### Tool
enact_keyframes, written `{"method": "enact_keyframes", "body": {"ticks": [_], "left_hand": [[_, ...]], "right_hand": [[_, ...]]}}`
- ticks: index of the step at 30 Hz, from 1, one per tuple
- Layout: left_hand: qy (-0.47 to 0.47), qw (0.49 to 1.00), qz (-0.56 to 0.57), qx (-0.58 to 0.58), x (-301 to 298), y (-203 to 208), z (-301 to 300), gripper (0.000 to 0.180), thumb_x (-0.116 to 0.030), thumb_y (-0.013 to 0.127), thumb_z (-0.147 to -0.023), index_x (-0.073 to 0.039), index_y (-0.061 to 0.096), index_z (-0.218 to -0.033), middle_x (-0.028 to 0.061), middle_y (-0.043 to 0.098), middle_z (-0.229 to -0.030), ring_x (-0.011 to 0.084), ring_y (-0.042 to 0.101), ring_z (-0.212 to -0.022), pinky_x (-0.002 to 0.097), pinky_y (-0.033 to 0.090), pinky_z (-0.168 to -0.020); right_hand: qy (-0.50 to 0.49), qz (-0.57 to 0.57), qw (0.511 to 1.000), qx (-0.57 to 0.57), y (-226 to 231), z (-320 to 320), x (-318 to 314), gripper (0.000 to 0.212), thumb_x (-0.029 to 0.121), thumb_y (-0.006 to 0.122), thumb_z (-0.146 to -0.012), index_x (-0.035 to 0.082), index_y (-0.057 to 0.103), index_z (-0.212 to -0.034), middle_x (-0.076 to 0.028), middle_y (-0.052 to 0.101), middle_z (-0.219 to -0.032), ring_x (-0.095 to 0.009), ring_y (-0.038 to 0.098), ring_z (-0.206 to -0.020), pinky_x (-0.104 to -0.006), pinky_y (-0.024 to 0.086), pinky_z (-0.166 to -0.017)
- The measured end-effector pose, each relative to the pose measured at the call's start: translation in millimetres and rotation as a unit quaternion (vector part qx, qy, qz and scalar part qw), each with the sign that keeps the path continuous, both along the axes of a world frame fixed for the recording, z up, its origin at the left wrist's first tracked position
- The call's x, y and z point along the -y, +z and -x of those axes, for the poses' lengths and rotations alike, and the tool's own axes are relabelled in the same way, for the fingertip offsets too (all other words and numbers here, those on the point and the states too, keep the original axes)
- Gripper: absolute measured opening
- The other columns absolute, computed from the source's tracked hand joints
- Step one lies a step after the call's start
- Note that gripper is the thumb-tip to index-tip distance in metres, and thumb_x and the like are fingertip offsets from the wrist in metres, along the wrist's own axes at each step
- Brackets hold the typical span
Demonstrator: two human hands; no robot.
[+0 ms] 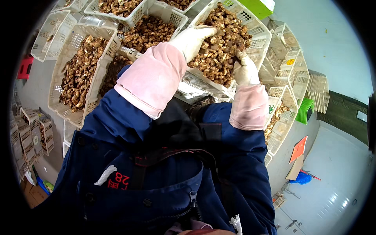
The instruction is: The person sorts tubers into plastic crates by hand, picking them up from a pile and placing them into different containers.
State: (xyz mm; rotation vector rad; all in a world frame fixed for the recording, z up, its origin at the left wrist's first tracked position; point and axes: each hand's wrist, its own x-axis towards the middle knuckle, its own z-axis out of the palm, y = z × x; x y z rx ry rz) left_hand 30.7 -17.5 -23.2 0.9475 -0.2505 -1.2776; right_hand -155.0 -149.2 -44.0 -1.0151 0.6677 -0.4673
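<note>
White-gloved and with pink sleeve cuffs, both my hands reach into a white plastic crate (261, 43) heaped with small brown-and-cream mushrooms (219, 58). My left hand (194, 41) rests on the left side of the heap, its fingers stretched out over the pieces; its thumb is mostly hidden. On the right side, my right hand (246, 69) has its fingers bent and closed on a darker brown mushroom (237, 45) at the heap's edge. The right fingertips are partly covered by the pieces.
Several white crates of similar mushrooms stand close around, one crate (53, 84) at left and another crate (172, 17) behind my left arm. Stacked white crates (291, 66) rise on the right, near a green crate (304, 111). A lower crate (280, 135) lies beside my right forearm.
</note>
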Motion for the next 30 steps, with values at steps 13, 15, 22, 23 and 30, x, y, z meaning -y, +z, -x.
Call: {"method": "enact_keyframes", "body": {"ticks": [13, 15, 22, 23, 30], "left_hand": [[-0.015, 0.992, 0.021, 0.120, 0.5, 9.8, 15.4, 0.032, -0.027, 0.057, -0.097, -0.005, 0.063, -0.120, 0.0022, 0.068, -0.094, 0.0100, 0.064, -0.078, 0.0218, 0.047, -0.061], [-0.020, 0.992, 0.022, 0.120, -5.2, 28.2, 27.5, 0.032, -0.028, 0.055, -0.098, -0.006, 0.063, -0.120, -0.0045, 0.061, -0.086, 0.0040, 0.055, -0.073, 0.0160, 0.035, -0.055], [-0.046, 0.991, -0.002, 0.122, 1.2, 31.4, 40.2, 0.034, -0.033, 0.055, -0.097, -0.007, 0.065, -0.116, -0.0043, 0.058, -0.079, 0.0043, 0.048, -0.065, 0.0170, 0.035, -0.053], [-0.070, 0.990, 0.028, 0.117, 2.1, 24.6, 40.2, 0.033, -0.032, 0.054, -0.098, -0.006, 0.064, -0.118, -0.0042, 0.059, -0.083, 0.0044, 0.049, -0.067, 0.0169, 0.036, -0.054], [-0.112, 0.889, 0.042, 0.441, -4.3, -22.7, 36.3, 0.065, 0.030, 0.045, -0.078, -0.001, 0.049, -0.135, 0.0060, 0.057, -0.127, 0.0126, 0.057, -0.106, 0.0224, 0.049, -0.082]], "right_hand": [[-0.267, 0.021, 0.963, 0.036, 69.8, 65.1, 7.5, 0.025, 0.024, 0.064, -0.092, 0.003, 0.065, -0.105, -0.004, 0.068, -0.089, -0.012, 0.055, -0.068, -0.0260, 0.045, -0.059], [-0.272, 0.063, 0.959, 0.055, 69.5, 118.4, 7.2, 0.029, 0.023, 0.061, -0.093, 0.005, 0.062, -0.116, -0.005, 0.067, -0.098, -0.018, 0.059, -0.087, -0.0305, 0.047, -0.078], [-0.320, 0.033, 0.942, -0.091, -18.6, 302.7, -62.4, 0.028, 0.028, 0.054, -0.098, 0.008, 0.062, -0.116, -0.007, 0.067, -0.100, -0.014, 0.062, -0.082, -0.0322, 0.053, -0.076], [-0.265, 0.057, 0.961, -0.048, -33.6, 317.3, -81.5, 0.028, 0.029, 0.054, -0.098, 0.008, 0.062, -0.115, -0.007, 0.067, -0.100, -0.013, 0.061, -0.082, -0.0314, 0.053, -0.076], [-0.419, -0.213, 0.863, -0.187, -122.8, 357.8, -197.8, 0.023, 0.029, 0.067, -0.090, 0.008, 0.062, -0.099, -0.004, 0.056, -0.078, -0.013, 0.049, -0.065, -0.0270, 0.041, -0.056]]}}
